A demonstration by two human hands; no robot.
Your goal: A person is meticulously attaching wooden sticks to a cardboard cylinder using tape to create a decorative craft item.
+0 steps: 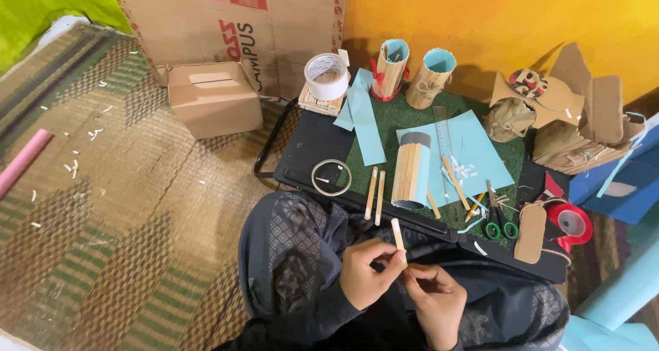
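My left hand (366, 272) and my right hand (439, 297) meet over my lap, both pinching the lower end of one flat wooden stick (397, 234) that points up and slightly left. Just beyond it, on the green mat (395, 118), lies a tube (412, 170) partly clad in wooden sticks over light blue paper. Two loose sticks (375, 192) lie left of the tube, and others lie to its right on a light blue paper sheet (473, 152).
Green-handled scissors (499, 220), a clear ruler (445, 142), a red tape dispenser (571, 224), a thin tape ring (331, 177) and a white tape roll (327, 76) surround the work. Two finished stick cups (412, 69) stand at the back. Cardboard boxes (213, 97) stand left on the woven mat.
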